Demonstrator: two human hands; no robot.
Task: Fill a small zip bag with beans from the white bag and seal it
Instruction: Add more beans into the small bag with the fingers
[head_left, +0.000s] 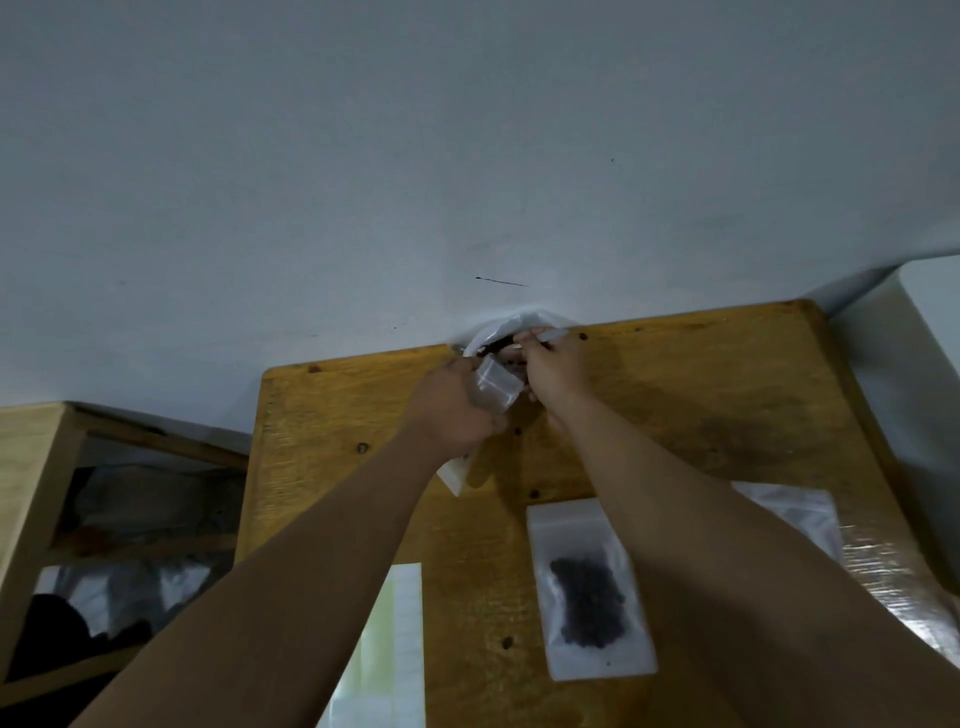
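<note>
Zip bag (496, 387) in left grip (457, 410), right grip (553, 371) pinching white bag (511, 325)

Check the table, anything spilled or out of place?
Nothing stands out. The filled bag lies flat on the table, and the dark specks on the wood look more like knots than spilled beans.

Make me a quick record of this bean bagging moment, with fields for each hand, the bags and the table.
left hand: grips a small zip bag beside the white bag's mouth
right hand: fingers at the white bag's rim, seemingly pinching it
white bag: at the table's far edge, against the wall, mouth open
small zip bag contents: cannot tell
filled zip bag: flat on the table, dark beans inside
table: wooden
clear plastic pack: right side, partly behind the forearm
</note>
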